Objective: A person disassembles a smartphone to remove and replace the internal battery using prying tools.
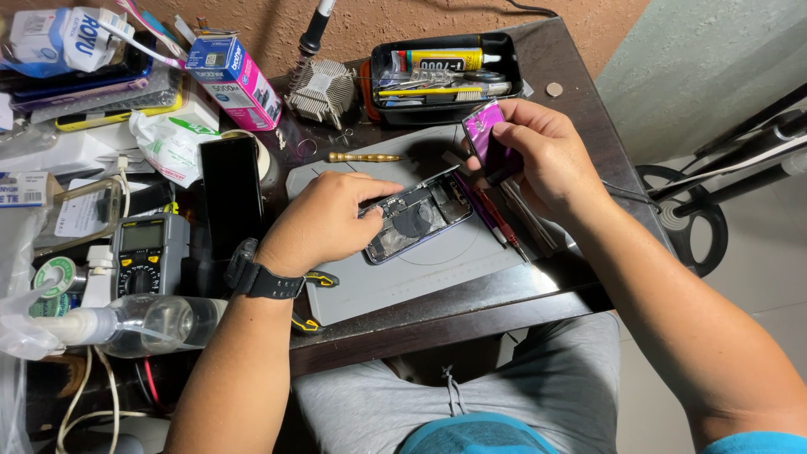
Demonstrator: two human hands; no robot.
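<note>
Left hand [324, 220] presses flat on opened phone [418, 217]; right hand [542, 155] pinches purple part [482, 128]; black tray [445, 77] holds, seemingly, glue tubes.

- The work mat [437, 269] lies on the counter [504, 307], in front of the person.
- The opened phone [418, 217] lies on the mat's middle, under the left hand [324, 223].
- The right hand [546, 155] is to the right of the phone and above the mat, holding a small flat part [483, 130].
- A screwdriver [496, 220] lies on the mat, just right of the phone.
- A tool tray [445, 74] stands behind the mat at the counter's far edge.
- A heat sink [322, 91] sits left of the tray.
- A multimeter [141, 252] lies left of the mat, with a spray bottle [139, 324] in front of it.
</note>
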